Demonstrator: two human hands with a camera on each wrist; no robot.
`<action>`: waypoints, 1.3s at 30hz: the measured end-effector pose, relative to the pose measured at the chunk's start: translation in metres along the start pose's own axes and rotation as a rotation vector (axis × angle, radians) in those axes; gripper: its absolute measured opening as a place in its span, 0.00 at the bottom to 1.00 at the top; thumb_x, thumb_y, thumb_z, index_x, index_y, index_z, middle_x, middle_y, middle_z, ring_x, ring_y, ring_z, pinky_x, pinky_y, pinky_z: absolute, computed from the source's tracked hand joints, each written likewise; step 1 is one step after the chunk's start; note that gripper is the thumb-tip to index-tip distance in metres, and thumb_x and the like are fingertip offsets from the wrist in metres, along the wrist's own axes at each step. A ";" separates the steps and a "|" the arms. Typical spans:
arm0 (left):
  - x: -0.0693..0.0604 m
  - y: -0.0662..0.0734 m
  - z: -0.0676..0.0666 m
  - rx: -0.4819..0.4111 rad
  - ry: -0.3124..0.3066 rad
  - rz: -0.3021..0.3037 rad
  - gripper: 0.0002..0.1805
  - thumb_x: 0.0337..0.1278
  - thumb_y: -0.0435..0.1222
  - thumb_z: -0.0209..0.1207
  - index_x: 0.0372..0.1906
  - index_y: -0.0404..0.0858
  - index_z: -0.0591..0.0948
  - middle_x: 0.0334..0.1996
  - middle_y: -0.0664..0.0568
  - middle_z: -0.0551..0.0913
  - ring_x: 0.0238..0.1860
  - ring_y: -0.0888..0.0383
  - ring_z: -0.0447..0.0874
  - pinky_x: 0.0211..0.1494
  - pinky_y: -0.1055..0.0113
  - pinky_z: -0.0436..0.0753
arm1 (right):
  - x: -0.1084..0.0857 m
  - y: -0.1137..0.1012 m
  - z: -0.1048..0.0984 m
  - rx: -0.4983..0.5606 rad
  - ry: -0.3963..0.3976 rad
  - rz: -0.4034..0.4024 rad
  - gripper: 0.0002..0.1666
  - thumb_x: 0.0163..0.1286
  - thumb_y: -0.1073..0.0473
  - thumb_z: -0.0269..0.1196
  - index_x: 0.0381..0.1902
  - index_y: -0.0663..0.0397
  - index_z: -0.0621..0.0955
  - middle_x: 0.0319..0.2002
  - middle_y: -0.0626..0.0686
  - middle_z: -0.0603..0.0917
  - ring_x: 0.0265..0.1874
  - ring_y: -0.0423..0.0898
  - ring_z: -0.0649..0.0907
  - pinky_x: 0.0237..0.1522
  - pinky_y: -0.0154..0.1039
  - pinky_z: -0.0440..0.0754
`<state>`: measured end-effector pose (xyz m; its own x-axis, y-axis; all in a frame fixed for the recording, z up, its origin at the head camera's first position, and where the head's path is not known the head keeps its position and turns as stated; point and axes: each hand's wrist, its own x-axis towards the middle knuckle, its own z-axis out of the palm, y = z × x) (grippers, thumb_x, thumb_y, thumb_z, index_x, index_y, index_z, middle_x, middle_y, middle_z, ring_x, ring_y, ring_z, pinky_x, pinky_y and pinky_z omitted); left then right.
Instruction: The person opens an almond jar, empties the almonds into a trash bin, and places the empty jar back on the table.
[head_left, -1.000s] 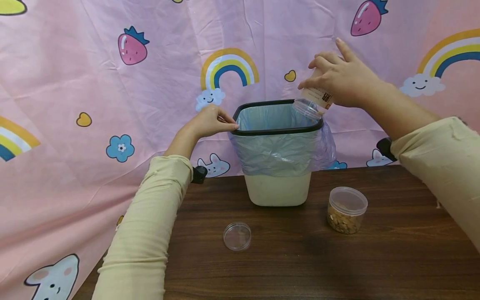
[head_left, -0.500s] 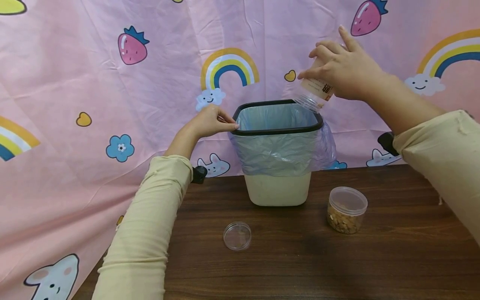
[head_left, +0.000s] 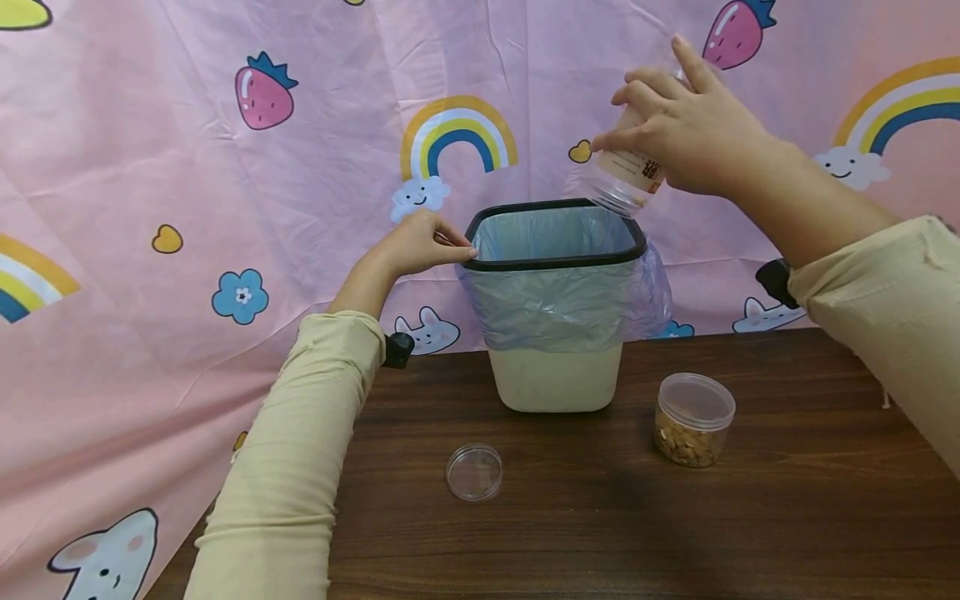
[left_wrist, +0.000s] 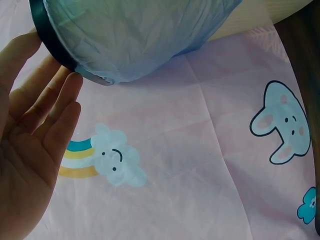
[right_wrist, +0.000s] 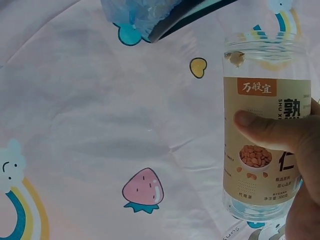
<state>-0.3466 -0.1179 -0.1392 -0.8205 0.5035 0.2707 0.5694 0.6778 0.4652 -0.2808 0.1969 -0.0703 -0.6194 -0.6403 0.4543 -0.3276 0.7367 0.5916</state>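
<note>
My right hand (head_left: 693,137) grips a clear labelled jar (head_left: 632,171), tilted mouth-down over the right back part of a bin. In the right wrist view the jar (right_wrist: 267,145) shows a small brown piece (right_wrist: 237,59) near its mouth and looks otherwise empty; my thumb lies across the label. My left hand (head_left: 422,243) pinches the black rim (head_left: 555,263) of the bin at its left corner. The left wrist view has that hand (left_wrist: 40,120) with its fingers against the dark rim (left_wrist: 47,37). A translucent bluish bag (head_left: 555,308) lines the bin and folds over its outside.
A capped clear tub (head_left: 693,421) of brown pieces stands on the dark wooden table (head_left: 585,533), right of the bin. A round clear lid (head_left: 474,472) lies in front of the bin to the left. Behind hangs a pink patterned cloth (head_left: 337,183).
My right hand has lifted the tilted jar, so its mouth has risen from inside the bin's rim to about rim height or above. My left hand has stayed in place.
</note>
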 end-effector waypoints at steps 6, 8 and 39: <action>-0.002 0.001 0.000 0.009 0.006 0.011 0.14 0.53 0.37 0.62 0.40 0.30 0.84 0.39 0.42 0.83 0.44 0.50 0.78 0.49 0.56 0.74 | -0.002 -0.005 0.010 -0.029 -0.036 -0.050 0.44 0.37 0.68 0.75 0.57 0.44 0.76 0.58 0.64 0.65 0.63 0.61 0.55 0.62 0.58 0.28; -0.002 0.001 0.000 0.013 0.007 0.015 0.15 0.53 0.38 0.62 0.40 0.30 0.84 0.39 0.42 0.83 0.44 0.50 0.78 0.49 0.56 0.74 | -0.002 -0.006 0.013 -0.026 -0.045 -0.072 0.42 0.37 0.67 0.76 0.55 0.44 0.77 0.58 0.64 0.66 0.63 0.61 0.56 0.62 0.57 0.28; -0.004 0.000 0.002 -0.010 0.019 0.011 0.14 0.54 0.37 0.62 0.40 0.31 0.84 0.39 0.43 0.83 0.44 0.50 0.77 0.48 0.56 0.74 | 0.001 0.000 0.000 -0.071 -0.004 -0.007 0.49 0.33 0.72 0.74 0.59 0.46 0.75 0.59 0.65 0.63 0.65 0.60 0.53 0.62 0.57 0.27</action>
<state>-0.3430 -0.1186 -0.1422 -0.8149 0.5010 0.2916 0.5782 0.6666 0.4704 -0.2815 0.1959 -0.0697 -0.6203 -0.6446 0.4470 -0.2808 0.7146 0.6407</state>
